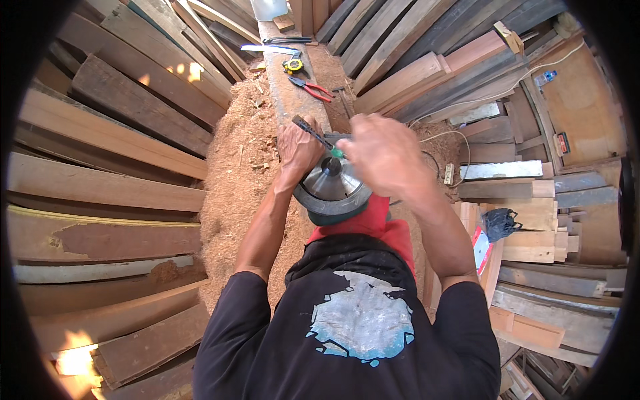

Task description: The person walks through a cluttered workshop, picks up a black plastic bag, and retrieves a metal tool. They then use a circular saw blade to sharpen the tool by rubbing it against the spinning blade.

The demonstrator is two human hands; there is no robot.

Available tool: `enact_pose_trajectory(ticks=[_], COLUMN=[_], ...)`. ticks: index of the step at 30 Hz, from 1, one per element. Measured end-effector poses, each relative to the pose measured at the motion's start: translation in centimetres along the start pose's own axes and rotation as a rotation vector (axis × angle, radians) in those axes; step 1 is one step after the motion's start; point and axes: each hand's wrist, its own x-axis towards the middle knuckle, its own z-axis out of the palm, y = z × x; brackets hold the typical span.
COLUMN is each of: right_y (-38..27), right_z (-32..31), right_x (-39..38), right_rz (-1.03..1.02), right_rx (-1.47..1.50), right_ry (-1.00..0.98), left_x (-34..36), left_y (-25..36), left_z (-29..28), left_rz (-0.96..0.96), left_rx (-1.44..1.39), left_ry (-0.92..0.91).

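In front of my lap is a round metal disc [332, 179] with a shiny cone-like face and a dark rim. My left hand [300, 148] is closed at its upper left, by a dark narrow bar [312, 129]. The bar slants down to a green piece [337, 153] over the disc. Above the disc's right side, my right hand [383, 150] is blurred, fingers curled in beside the green piece. Whatever it grips is hidden. Beyond my hands, red-handled pliers [312, 89] and a yellow-and-black tape measure [293, 65] lie on a wooden plank [291, 107].
Sawdust [230, 213] covers the floor to my left. Stacked boards [113, 180] line the left side, with more timber [407, 83] at far right. A white cable [520, 79] runs to a socket block [449, 175]. A black plastic bag [501, 223] lies on wood at right.
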Motion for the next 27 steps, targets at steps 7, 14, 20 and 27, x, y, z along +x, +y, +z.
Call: enact_pose_trajectory(ticks=[7,14,20,27], right_y=[-2.4,-1.0,-1.3,-0.3], right_z=[4.1,6.8,5.5,5.0], right_x=[1.8,1.1,1.5,1.5], right_rz=[0.073,-0.073,0.071,0.072], right_rx=[-0.029,-0.086,-0.195,-0.204], right_ry=[-0.209,-0.005,-0.144,-0.166], left_x=[0.2,1.7,2.9,3.4], left_y=[0.0,0.1,0.3,0.4], left_z=[0.7,1.2,1.7,1.2], left_rz=[0.058,0.072,0.074,0.112], left_rx=[-0.003,-0.026,-0.082,-0.154], left_ry=[0.039,-0.066,-0.196,-0.176])
